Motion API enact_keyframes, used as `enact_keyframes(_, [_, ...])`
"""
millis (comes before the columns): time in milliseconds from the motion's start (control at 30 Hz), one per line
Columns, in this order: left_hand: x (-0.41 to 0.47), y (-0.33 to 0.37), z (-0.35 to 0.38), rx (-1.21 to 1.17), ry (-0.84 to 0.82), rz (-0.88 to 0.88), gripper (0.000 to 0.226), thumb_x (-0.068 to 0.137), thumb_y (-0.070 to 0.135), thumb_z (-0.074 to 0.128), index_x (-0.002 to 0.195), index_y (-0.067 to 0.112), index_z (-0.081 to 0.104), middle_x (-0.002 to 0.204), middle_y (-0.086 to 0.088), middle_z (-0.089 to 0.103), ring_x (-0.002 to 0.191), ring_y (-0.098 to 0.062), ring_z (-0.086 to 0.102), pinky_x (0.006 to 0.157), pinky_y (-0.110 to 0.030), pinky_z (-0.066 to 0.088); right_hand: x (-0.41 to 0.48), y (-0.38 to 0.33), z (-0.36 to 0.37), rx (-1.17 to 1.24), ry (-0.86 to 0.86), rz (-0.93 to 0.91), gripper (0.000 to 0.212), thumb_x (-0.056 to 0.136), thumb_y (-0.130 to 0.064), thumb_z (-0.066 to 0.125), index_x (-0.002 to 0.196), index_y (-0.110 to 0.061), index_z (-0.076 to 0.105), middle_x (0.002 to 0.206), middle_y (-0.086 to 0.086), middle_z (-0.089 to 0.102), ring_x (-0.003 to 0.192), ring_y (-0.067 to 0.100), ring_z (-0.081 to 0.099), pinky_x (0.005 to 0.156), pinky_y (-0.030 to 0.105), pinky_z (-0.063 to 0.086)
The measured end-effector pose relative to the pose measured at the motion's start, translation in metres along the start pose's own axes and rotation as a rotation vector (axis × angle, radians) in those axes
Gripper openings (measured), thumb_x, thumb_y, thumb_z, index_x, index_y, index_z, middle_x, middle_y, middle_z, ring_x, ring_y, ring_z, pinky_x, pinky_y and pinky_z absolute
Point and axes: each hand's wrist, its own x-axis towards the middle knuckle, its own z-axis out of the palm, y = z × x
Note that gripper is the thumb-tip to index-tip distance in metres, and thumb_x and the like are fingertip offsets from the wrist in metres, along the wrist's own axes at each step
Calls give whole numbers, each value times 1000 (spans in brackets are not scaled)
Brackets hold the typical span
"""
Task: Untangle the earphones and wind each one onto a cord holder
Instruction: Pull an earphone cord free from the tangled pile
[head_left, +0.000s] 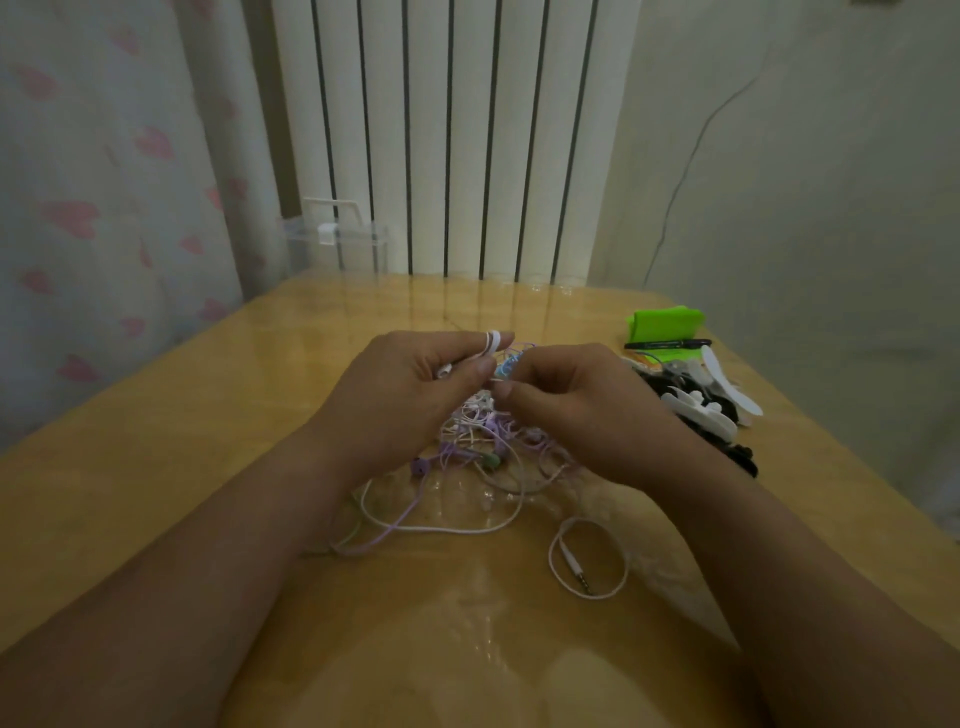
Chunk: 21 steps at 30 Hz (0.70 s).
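A tangle of white, purple and blue earphones (485, 447) lies on the wooden table (156, 441), partly lifted between my hands. My left hand (410, 395) holds white cord, with loops wound round its index finger. My right hand (566, 395) pinches a cord at the top of the tangle, close to my left thumb. A white loop with the jack plug (576, 564) trails toward me. Several cord holders (701, 410), white and black, lie in a heap to the right of my right hand.
A green object (665, 318) and a black pen (667, 344) lie at the far right of the table. A clear plastic box (337, 244) stands at the back left, before a white radiator. The table edge runs close on the right.
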Motion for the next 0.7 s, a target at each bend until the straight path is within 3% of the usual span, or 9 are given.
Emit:
enact_keyframes(100, [1,1,-7,-25,-34,-19,32,105,22,62,136,25,70,112,17,78,109,4,70,96,-21,55,1,4,-9,-29,76,13,30,96,-39,72,76,-16,71,60,-2,62,52,3,51,50,16,39])
enact_keyframes(200, [3,5,-9,-19,-61,-45,28,106,23,60,130,24,73,100,17,79,100,7,70,85,-13,51,1,4,-12,-51,94,-13,27,97,-41,70,80,-20,72,69,1,67,61,13,58,55,28,44])
enact_keyframes(267, [3,7,-10,-42,-76,-81,23,107,24,58,110,18,80,100,18,78,73,9,66,68,-9,47,1,2,-12,-36,89,-40,20,98,-38,68,86,-23,74,76,2,70,73,21,64,64,37,50])
enact_keyframes(333, [1,10,-11,-78,-159,-124,35,108,32,53,91,14,78,77,13,72,51,-4,54,58,-18,45,1,1,-12,-27,109,-71,14,99,-34,68,90,-25,75,81,0,72,77,19,66,66,34,51])
enact_keyframes(400, [-1,13,-10,-118,-265,-159,44,110,39,47,87,13,73,57,-9,57,51,-22,50,59,-29,45,1,0,-13,-2,137,-95,10,98,-28,71,91,-22,76,81,-6,73,77,7,67,64,19,48])
enact_keyframes(467, [-1,15,-10,-183,-347,-173,47,111,39,41,87,10,70,57,-20,52,53,-27,48,64,-35,47,1,-1,-14,76,146,-86,7,97,-22,72,93,-17,74,79,-9,74,77,0,69,67,11,49])
enact_keyframes(533, [-1,17,-10,-264,-404,-169,47,112,34,39,90,6,69,59,-14,55,54,-27,46,68,-38,46,1,-1,-16,156,143,-74,8,97,-20,72,95,-13,73,78,-8,76,76,2,72,67,12,51])
enact_keyframes(700, [-2,15,-9,-552,-443,-148,29,104,26,52,111,17,78,98,-9,74,54,-18,49,56,-28,45,1,0,-16,313,81,-31,15,102,-22,65,98,-10,73,83,0,75,80,7,72,72,19,54])
